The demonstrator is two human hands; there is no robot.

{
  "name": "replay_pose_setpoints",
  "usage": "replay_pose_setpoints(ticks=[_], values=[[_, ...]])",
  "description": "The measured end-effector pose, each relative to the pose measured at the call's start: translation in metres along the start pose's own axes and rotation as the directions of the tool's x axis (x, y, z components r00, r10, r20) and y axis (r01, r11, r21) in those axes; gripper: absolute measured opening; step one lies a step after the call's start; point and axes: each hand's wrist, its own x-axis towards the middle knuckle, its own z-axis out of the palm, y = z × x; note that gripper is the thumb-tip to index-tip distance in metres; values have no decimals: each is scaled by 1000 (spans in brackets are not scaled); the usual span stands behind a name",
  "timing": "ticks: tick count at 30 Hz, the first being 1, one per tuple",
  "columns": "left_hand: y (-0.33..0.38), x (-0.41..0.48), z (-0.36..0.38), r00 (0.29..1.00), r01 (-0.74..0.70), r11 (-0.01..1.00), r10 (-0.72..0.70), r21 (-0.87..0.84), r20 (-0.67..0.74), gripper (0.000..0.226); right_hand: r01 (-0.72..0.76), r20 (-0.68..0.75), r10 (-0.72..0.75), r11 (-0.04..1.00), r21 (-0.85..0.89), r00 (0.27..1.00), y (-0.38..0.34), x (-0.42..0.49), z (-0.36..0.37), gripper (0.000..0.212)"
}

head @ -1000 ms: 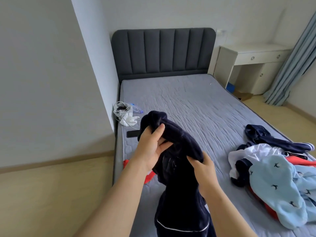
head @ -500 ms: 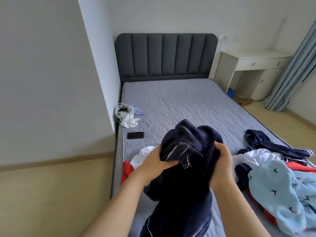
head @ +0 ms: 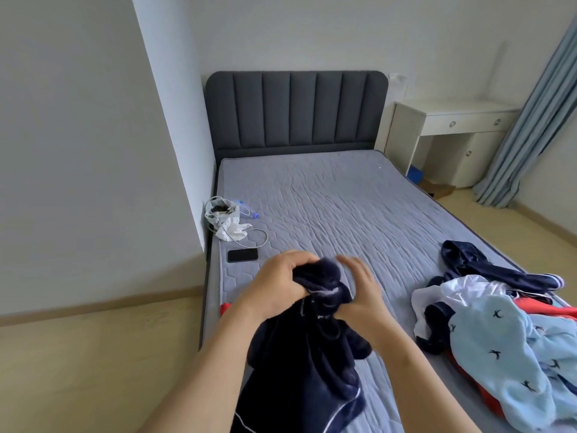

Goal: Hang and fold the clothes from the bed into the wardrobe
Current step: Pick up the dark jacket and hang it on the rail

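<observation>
no legible txt, no labels, brands, nos. or signs anywhere

Fuzzy matt navy cloth garment point(head: 299, 354), quilted grey fabric mattress point(head: 327, 198), glossy black phone point(head: 243, 255).
</observation>
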Motion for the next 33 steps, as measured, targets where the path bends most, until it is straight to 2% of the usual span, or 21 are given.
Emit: replay_pose_setpoints(ticks=[2,4,6,8,9,11,13,14,15,17,19,21,22,23,24,26,28,30,31,33], values=[[3,-3,-1,999,-5,999,3,35,54,49,20,84,-21,1000,3,996,0,-3,4,39],[1,-7,-5,992,38,999,-42,32,115,47,-16,-15,18,992,125,1000,0,-6,8,41],[-4,-13,-8,965,175,969,-135,-172,223,32,-22,-214,77,969,248,974,1,-5,11,49],[-10,-19,-6,917,385,801,-274,-459,291,12,-5,-328,114,949,315,938,1,-1,12,45],[-15,-22,-3,896,444,743,-350,-502,274,13,6,-343,123,936,353,931,0,0,14,44],[-26,-21,5,872,488,780,-453,-392,183,26,57,-313,116,868,494,943,-4,1,15,39],[-32,-22,13,940,340,922,-328,-185,93,33,72,-235,106,765,640,966,-12,0,13,32],[-32,-22,17,974,225,966,-221,-123,47,24,75,-201,84,737,672,976,-14,0,11,29],[-32,-22,20,985,170,980,-171,-105,4,14,67,-171,69,730,680,983,-16,0,9,26],[-32,-19,21,965,250,961,-258,-117,-56,11,32,-153,81,784,620,985,-15,-1,5,18],[-34,-13,17,900,392,918,-396,-61,-182,17,29,-197,69,892,451,978,-13,-2,2,17],[-32,-8,11,846,444,896,-428,-24,-317,19,5,-212,42,977,212,976,-6,-5,2,37],[-28,-5,8,844,427,904,-409,-26,-347,17,-42,-199,68,990,132,978,-2,-7,2,43],[-23,-3,6,857,402,916,-377,-3,-350,15,-92,-184,111,990,107,977,0,-10,2,44],[-17,-3,6,879,374,926,-340,41,-334,13,-129,-160,153,980,154,975,1,-13,3,43],[-7,-3,8,926,303,943,-257,140,-277,13,-138,-57,173,909,393,983,-3,-19,4,41],[3,-1,12,962,227,949,-183,218,-204,12,-142,96,106,817,559,990,-9,-21,5,48],[9,-2,15,980,164,952,-126,259,-156,13,-122,149,54,860,496,987,-14,-19,9,50],[10,-2,15,982,150,952,-112,267,-155,14,-87,98,53,916,391,994,-15,-18,11,43],[7,-4,11,978,158,944,-108,290,-180,13,-50,-105,73,977,207,992,-17,-18,13,36]])
